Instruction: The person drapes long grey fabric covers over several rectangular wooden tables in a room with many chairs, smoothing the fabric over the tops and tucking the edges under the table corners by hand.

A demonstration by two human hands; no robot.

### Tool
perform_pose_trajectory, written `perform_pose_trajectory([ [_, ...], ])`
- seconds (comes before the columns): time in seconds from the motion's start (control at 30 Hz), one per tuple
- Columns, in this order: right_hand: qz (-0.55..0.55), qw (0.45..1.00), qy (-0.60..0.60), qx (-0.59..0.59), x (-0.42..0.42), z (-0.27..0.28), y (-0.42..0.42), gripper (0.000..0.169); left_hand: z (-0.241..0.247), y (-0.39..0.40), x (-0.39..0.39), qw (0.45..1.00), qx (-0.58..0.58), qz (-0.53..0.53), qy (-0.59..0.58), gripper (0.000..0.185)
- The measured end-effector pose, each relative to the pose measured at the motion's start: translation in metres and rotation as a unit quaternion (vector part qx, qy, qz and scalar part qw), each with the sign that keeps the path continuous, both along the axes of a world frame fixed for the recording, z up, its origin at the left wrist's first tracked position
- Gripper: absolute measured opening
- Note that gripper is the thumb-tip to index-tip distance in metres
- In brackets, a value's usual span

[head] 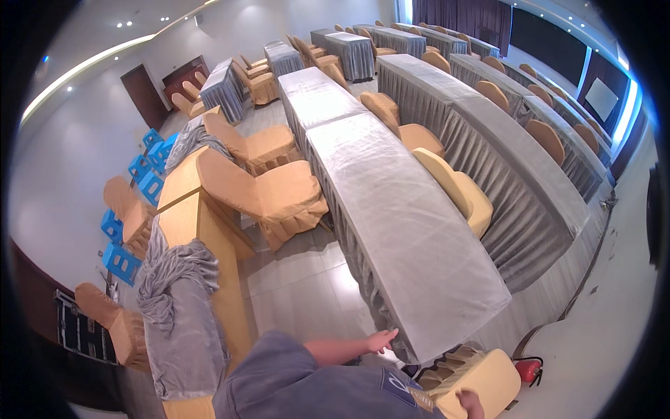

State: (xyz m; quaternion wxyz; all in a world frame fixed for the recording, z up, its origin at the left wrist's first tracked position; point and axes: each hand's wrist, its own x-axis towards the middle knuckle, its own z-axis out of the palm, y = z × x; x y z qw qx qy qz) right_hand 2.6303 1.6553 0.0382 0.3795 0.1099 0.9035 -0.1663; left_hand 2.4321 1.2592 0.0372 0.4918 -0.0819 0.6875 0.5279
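My left hand is at the near corner of a long table with a grey velvet cover, its fingers by the pleated skirt; whether it grips the cloth is unclear. Lower right, my right hand is beside a yellow-covered chair, partly over its surface; its fingers look bent, and its hold cannot be made out. The chair stands by the table's near end.
Orange-covered chairs stand left of the table. Beyond them is a wooden table with a bunched grey cloth. Blue plastic stools line the left wall. A red fire extinguisher stands at lower right.
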Motion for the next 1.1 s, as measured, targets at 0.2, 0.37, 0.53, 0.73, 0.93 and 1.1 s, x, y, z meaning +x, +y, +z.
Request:
perform_pose_trajectory([
  [0.2, -0.115, 0.987, -0.090, 0.068, 0.215, 0.014, 0.013, 0.049, 0.002, -0.033, 0.029, 0.992, -0.009, -0.128, -0.016, 0.082],
  [0.37, -0.253, 0.964, 0.007, 0.085, 0.218, 0.084, -0.053, 0.050, 0.017, -0.017, 0.062, 0.970, -0.020, -0.240, 0.031, 0.075],
  [0.53, -0.175, 0.970, 0.147, 0.083, 0.227, 0.176, -0.077, 0.057, 0.074, 0.059, 0.123, 0.896, 0.073, -0.380, 0.217, 0.054],
  [0.73, -0.135, 0.925, 0.294, 0.198, 0.328, 0.208, -0.049, 0.043, 0.155, 0.160, 0.248, 0.699, 0.227, -0.400, 0.548, 0.056],
  [0.93, -0.187, 0.899, 0.354, 0.177, 0.358, 0.177, -0.001, 0.021, 0.148, 0.240, 0.330, 0.593, 0.242, -0.490, 0.591, 0.060],
  [1.1, -0.135, 0.901, 0.393, 0.127, 0.367, 0.152, 0.015, 0.020, 0.131, 0.265, 0.369, 0.575, 0.153, -0.520, 0.612, 0.044],
])
